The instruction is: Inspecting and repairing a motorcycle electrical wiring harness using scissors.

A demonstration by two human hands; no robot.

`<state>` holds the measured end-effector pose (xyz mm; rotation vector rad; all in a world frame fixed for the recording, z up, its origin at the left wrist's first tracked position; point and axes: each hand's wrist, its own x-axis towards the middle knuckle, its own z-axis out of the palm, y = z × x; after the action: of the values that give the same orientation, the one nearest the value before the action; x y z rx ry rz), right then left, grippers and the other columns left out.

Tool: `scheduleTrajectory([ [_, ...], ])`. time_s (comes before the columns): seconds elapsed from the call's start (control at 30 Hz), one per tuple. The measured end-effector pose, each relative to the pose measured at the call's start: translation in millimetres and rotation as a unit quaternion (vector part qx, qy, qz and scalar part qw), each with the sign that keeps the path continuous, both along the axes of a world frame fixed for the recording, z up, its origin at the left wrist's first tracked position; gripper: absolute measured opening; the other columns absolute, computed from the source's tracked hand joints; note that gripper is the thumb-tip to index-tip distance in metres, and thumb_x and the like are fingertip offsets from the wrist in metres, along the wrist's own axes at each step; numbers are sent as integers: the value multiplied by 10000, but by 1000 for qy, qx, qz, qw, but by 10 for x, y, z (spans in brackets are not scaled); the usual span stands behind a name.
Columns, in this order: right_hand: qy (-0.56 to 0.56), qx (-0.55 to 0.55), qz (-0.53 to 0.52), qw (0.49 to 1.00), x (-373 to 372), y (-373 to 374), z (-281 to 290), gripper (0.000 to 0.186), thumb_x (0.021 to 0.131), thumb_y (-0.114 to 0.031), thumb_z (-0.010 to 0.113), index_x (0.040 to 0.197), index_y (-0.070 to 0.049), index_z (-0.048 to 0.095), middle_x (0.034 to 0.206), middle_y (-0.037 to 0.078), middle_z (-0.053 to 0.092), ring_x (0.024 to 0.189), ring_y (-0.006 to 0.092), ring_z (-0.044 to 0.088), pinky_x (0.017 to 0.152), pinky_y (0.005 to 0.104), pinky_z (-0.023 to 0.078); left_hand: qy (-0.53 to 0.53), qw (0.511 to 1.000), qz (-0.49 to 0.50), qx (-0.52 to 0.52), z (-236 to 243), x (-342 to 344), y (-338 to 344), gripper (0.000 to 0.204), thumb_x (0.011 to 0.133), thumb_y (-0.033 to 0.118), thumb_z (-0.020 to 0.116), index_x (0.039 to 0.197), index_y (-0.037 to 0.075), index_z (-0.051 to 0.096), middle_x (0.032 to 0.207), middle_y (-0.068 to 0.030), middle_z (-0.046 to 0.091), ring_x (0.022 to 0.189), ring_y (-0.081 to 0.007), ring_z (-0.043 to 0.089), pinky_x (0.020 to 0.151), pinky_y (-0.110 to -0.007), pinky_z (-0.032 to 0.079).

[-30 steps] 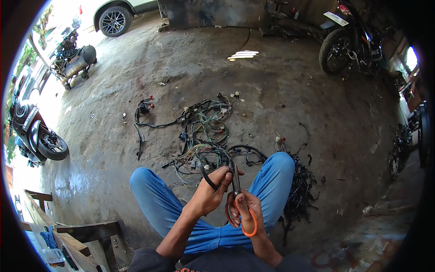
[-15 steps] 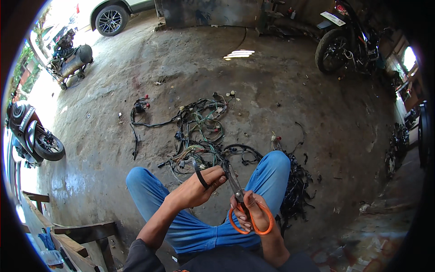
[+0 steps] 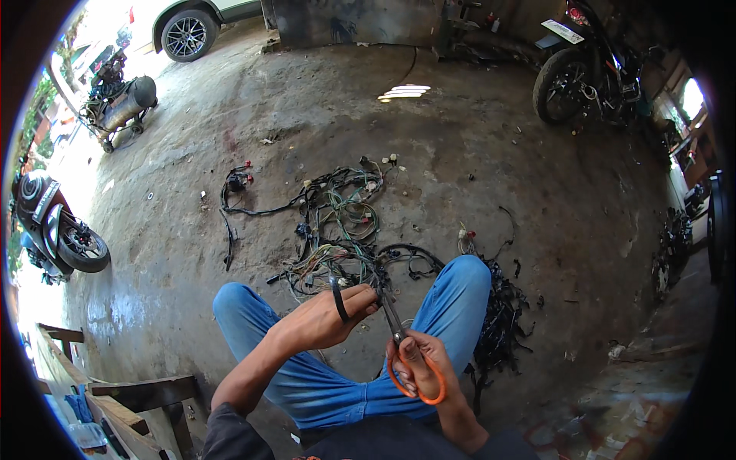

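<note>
My right hand grips a pair of scissors by its orange handles. The blades point up and away from me and now lie close together, their tips beside the fingers of my left hand. That left hand is closed on the near end of a wiring harness, a dark wrapped bundle with loose coloured wires. A black loop stands up over the back of this hand. Beyond it the harness spreads across the concrete floor in coils with connectors. What exactly the blade tips touch is hidden by my fingers.
By my right knee lies a heap of black scraps. A wooden bench stands close on my left. Farther off are a motorcycle at left, a compressor, a car wheel, and another motorcycle at far right.
The scissors' handles have come together and the blades have closed. My right hand has shifted slightly left, while my left hand has moved a little left and stays on the harness.
</note>
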<state>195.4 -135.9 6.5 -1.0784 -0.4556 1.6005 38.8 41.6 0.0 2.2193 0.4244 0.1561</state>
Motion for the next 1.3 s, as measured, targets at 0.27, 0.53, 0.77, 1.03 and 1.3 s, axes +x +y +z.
scheduleTrajectory([
  [0.27,-13,16,-54,998,-160,7,-199,447,1021,-471,571,910,-39,588,572,-26,443,401,39,393,370,206,329,-84,995,38,-37,-156,53,-171,127,997,105,569,1022,-1,505,867,-219,542,826,-467,558,682,-504,423],
  [0.53,-2,26,-60,998,-132,14,-230,461,1024,-477,557,910,-31,592,567,-14,459,395,45,398,353,207,327,-69,995,31,-66,-172,52,-174,132,1027,123,547,986,5,502,777,-230,533,794,-467,538,673,-496,414],
  [0.77,69,45,15,996,11,55,-191,513,1029,-517,516,963,-13,585,568,-14,453,383,45,377,352,205,332,-149,959,52,-234,-282,-10,-230,359,1059,226,515,1340,18,601,1038,-148,664,930,-256,649,848,-380,494],
  [1.03,90,65,60,992,-44,-33,-256,586,1004,-575,521,956,6,583,575,-24,450,387,37,363,356,200,326,-339,721,165,-582,-326,58,-213,309,965,178,621,1189,-35,626,1165,-152,658,1069,-328,681,992,-476,513],
  [1.3,-20,74,28,997,-55,-50,-225,539,978,-545,605,919,-9,595,580,-42,446,418,30,389,386,191,310,-299,801,221,-470,-170,146,-258,151,986,167,669,1019,32,608,1055,-88,694,986,-198,690,829,-323,528],
])
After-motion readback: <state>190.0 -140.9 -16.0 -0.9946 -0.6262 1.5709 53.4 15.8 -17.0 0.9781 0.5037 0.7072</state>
